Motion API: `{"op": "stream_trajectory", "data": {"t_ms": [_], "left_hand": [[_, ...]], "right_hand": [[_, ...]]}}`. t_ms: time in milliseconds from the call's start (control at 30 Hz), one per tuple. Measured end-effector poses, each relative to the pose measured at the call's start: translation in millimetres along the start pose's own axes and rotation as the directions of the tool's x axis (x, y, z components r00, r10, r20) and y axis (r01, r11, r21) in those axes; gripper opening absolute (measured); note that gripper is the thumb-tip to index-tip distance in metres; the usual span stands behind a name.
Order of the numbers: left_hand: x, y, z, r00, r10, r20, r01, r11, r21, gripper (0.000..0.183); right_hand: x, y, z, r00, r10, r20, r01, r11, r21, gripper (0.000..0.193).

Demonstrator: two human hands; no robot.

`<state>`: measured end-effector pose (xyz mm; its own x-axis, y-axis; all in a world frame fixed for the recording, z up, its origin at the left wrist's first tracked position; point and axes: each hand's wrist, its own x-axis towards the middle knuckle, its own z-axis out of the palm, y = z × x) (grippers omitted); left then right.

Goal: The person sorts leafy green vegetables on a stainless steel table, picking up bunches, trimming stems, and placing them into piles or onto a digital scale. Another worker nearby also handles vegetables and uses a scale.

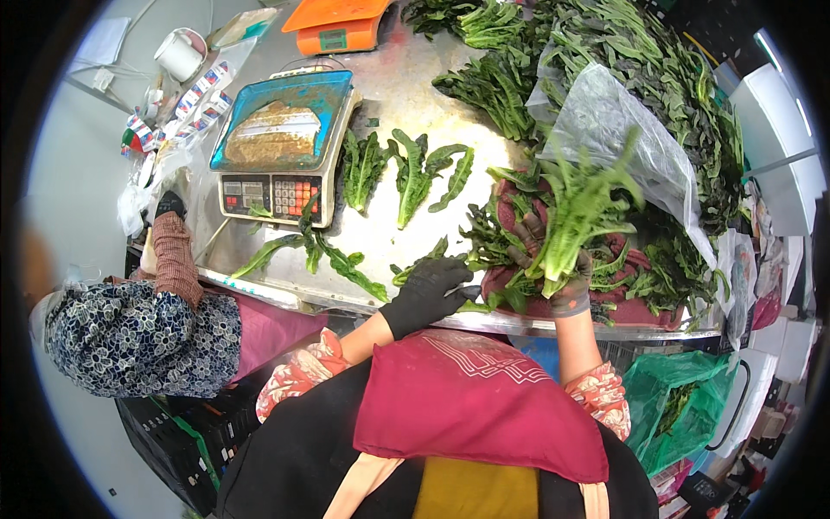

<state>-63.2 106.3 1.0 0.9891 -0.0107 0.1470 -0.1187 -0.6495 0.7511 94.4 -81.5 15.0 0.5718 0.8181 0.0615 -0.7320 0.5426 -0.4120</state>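
Observation:
My right hand [571,297], in a dark glove, grips the pale stem end of a head of leafy greens [572,229]. The leaves point up and away, their tips blurred by motion. Beneath it lies a dark red cloth [655,259] strewn with more greens. My left hand [430,292], in a black glove, is low over the table's near edge with its fingers curled. Bits of leaf show beside those fingers, but what they hold is hidden. Just beyond that hand lies a loose leaf [424,259]. Trimmed leaves [322,251] are scattered to its left.
A scale with a blue tray [283,121] stands left on the metal table [406,78], an orange scale [335,24] behind it. Greens [622,52] are heaped far right, partly under clear plastic [618,130]. Another person's sleeve [179,259] is at left. A green bag [683,398] hangs lower right.

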Motion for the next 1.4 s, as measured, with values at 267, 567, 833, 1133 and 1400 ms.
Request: {"op": "stream_trajectory", "data": {"t_ms": [267, 567, 833, 1133, 1400], "left_hand": [[-9.6, -1.6, -44.0, 0.963, -0.242, -0.12, 0.242, 0.97, -0.01, 0.024], [-41.0, -47.0, -45.9, 0.9, -0.199, -0.389, 0.296, 0.932, 0.209, 0.027], [-31.6, -59.0, -17.7, 0.847, -0.129, -0.515, 0.23, 0.964, 0.137, 0.033], [48.6, -77.7, -44.4, 0.776, -0.457, -0.435, 0.631, 0.544, 0.553, 0.04], [30.6, -113.2, -63.6, 0.683, -0.187, -0.707, 0.645, 0.609, 0.462, 0.041]], "right_hand": [[8.7, -31.3, -11.3, 0.934, 0.229, -0.275, -0.273, -0.04, -0.961, 0.074], [21.0, -23.9, -20.0, 0.941, 0.129, -0.314, -0.309, -0.058, -0.949, 0.065], [1.3, -37.6, -12.9, 0.975, -0.163, -0.152, 0.149, 0.984, -0.098, 0.059], [-34.2, 5.4, -32.2, 0.88, -0.214, -0.424, 0.209, 0.976, -0.058, 0.052], [-52.6, 18.2, -29.7, 0.904, -0.152, -0.4, 0.169, 0.986, 0.008, 0.055]]}}
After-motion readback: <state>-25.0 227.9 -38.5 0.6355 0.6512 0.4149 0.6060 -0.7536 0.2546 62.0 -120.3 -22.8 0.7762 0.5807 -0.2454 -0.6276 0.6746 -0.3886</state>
